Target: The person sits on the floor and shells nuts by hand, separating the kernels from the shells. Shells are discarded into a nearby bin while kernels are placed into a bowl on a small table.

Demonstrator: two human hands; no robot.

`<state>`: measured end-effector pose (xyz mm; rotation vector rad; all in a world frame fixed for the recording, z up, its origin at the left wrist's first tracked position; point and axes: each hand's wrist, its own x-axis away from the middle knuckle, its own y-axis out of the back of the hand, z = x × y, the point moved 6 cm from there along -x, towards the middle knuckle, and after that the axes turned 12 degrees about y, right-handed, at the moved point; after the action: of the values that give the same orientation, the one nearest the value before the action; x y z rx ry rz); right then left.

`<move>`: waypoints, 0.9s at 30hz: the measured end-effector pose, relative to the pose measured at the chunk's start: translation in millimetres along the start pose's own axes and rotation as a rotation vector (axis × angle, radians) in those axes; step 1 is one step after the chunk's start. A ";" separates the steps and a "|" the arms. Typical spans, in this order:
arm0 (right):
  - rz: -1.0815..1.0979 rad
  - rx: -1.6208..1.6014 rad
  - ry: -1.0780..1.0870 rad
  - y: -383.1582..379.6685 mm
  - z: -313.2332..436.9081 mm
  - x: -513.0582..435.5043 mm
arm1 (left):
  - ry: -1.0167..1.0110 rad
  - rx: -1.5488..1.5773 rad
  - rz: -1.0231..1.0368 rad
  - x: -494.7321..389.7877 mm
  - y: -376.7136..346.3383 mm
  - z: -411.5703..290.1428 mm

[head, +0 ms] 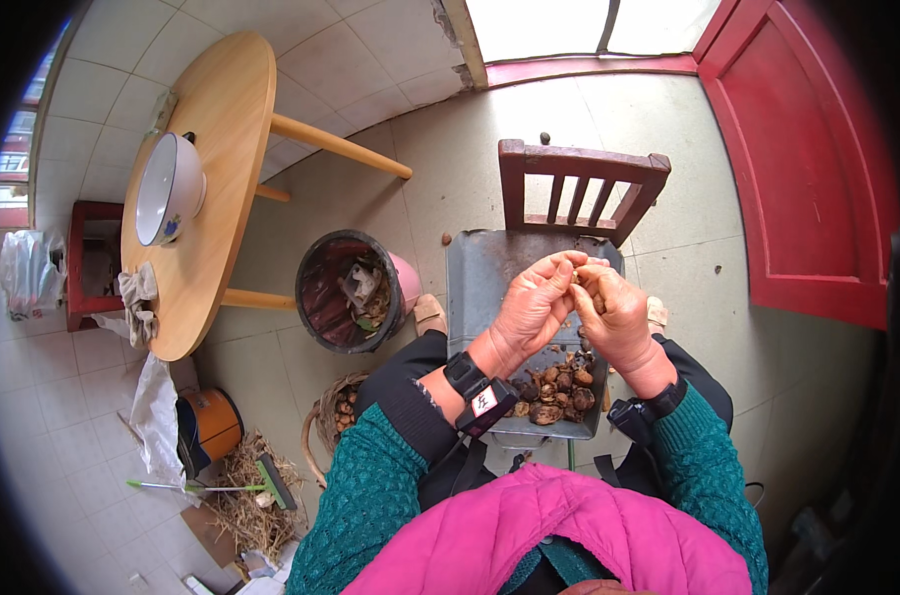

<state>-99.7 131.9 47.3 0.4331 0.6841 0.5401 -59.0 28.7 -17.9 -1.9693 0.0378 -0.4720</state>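
Observation:
My left hand [535, 305] and my right hand [615, 316] meet fingertip to fingertip over a grey metal tray [473, 279]. Pinched between them is a small pale piece [575, 276], which looks like part of a walnut; the fingers hide most of it. A brown rounded thing, perhaps a walnut, shows partly under my right fingers. Dark brown walnuts [546, 413] and bits of shell lie heaped at the tray's near end, below my wrists. Each wrist wears a black strapped device.
A wooden chair [591, 160] stands at the tray's far end. On the left are a black-rimmed bucket [308, 297] with scraps, a basket of walnuts [345, 409], a green broom [275, 482] on straw, and an oval table [219, 245] bearing an enamel bowl [168, 193]. A red door [814, 163] stands right.

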 end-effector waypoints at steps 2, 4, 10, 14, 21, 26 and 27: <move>0.011 0.029 0.032 -1.0 1.6 1.2 | -0.009 0.006 0.019 0.2 -0.5 0.6; 0.025 0.052 0.070 -3.3 3.5 1.8 | -0.012 0.000 0.014 0.1 -0.2 0.6; 0.015 0.000 0.075 -2.7 4.8 -0.4 | -0.002 0.082 0.015 0.5 -3.9 -1.9; 0.186 -0.064 0.155 -8.5 17.0 -2.5 | 0.024 0.175 -0.020 -2.4 -0.8 -4.0; -0.058 -0.172 -0.080 4.3 0.1 -10.1 | 0.072 0.159 -0.044 -1.0 4.4 3.8; 0.002 -0.073 -0.028 2.9 -3.2 -7.1 | 0.097 0.176 -0.081 -1.4 5.9 7.7; -0.005 -0.095 -0.055 3.4 -5.4 -5.2 | 0.096 0.188 -0.074 -1.1 5.9 7.1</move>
<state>-107.9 132.5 47.8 0.3563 0.6043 0.5517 -56.5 32.5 -26.0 -1.7677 -0.0185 -0.5973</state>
